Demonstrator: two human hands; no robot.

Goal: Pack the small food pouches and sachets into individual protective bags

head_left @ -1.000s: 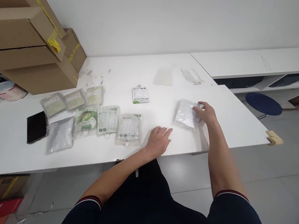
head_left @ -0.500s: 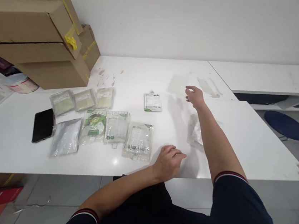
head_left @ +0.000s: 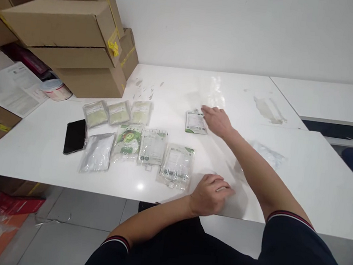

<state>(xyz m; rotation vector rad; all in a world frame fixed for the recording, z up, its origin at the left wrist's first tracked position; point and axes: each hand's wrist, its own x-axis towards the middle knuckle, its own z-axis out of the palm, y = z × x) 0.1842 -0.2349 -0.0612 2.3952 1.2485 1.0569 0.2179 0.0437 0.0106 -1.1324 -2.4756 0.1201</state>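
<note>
My right hand reaches over the right edge of a small white-and-green pouch, fingers stretched out; whether it touches the pouch is unclear. My left hand rests near the table's front edge with its fingers curled; a small pale bit shows between them, too small to name. Left of it lie a clear-wrapped pouch, a white-green pouch, a pouch with a kiwi picture and a silver pouch. Behind them are three pale green packets, one being the middle packet.
Cardboard boxes are stacked at the back left, beside a round tub. A black phone lies left of the silver pouch. Crumpled clear plastic lies under my right forearm, and another clear film lies behind the right hand.
My right hand has moved left to the small pouch, and clear film now shows behind it. The left hand stays by the front edge. The view has shifted left.
</note>
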